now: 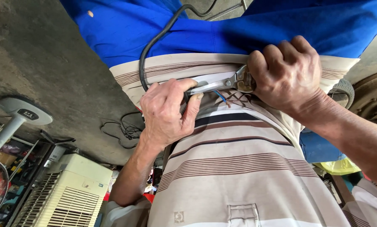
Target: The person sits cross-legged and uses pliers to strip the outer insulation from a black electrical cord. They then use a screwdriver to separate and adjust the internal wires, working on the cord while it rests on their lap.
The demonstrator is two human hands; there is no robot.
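Cable [148,50], thick and black, runs down from the far edge over our blue trousers [222,29] and loops into our left hand [168,111], in front of our striped shirt [243,168]. The view is upside down, since we are looking down our own body, so the concrete floor [49,63] fills the far left, with a fan base [24,111] and a slatted white cooler [66,193] toward the near left.

Our left hand is curled almost shut around the cable's end, thumb pressing from the near side. We judge this pinch keeps the end steady and close to the belly, where both arms can brace. Out of the grip come thin inner wires [222,97], one blue and one brownish, bared and pointing right.

Our right hand [287,73] is clenched into a tight fist around the handles of metal pliers [228,82], which are mostly hidden inside the fist. The tool's long pale nose points left, touching the left fingers just above the wires. Held that way, level with the cable's end, the tool lies along the cable. Whether the nose bites the sheath we cannot tell, as the fingers cover that spot.

A tangle of thinner cord [125,130] lies on the floor left of the left wrist.
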